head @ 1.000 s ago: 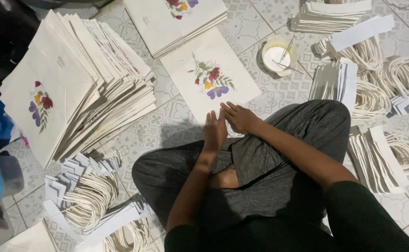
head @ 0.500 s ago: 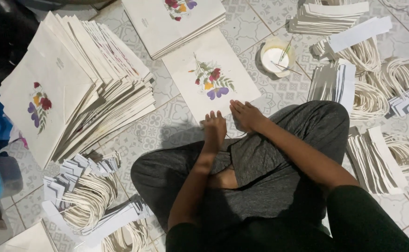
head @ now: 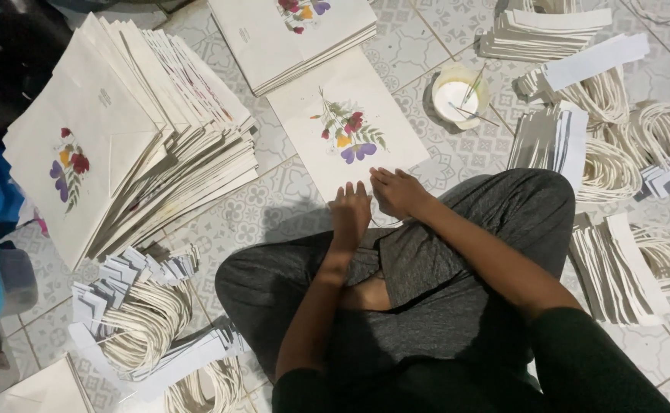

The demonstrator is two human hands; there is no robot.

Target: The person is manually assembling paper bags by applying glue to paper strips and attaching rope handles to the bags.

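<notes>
I sit cross-legged on a tiled floor. A flat white paper bag point(head: 327, 107) printed with a flower design lies in front of my knees. My left hand point(head: 350, 216) rests palm down on its near edge, fingers together and pointing away. My right hand point(head: 397, 191) lies beside it, fingers spread over the same edge. Neither hand grips anything that I can see.
A tall fanned stack of the same flowered bags point(head: 120, 145) stands at the left, another stack point(head: 296, 30) at the top. A small white glue bowl point(head: 459, 95) with sticks sits right of the bag. Bundles of white cord handles and paper strips point(head: 610, 153) point(head: 143, 313) lie on both sides.
Both hands have slid slightly forward onto the near edge of the bag. The left hand has flattened from a raised pose.
</notes>
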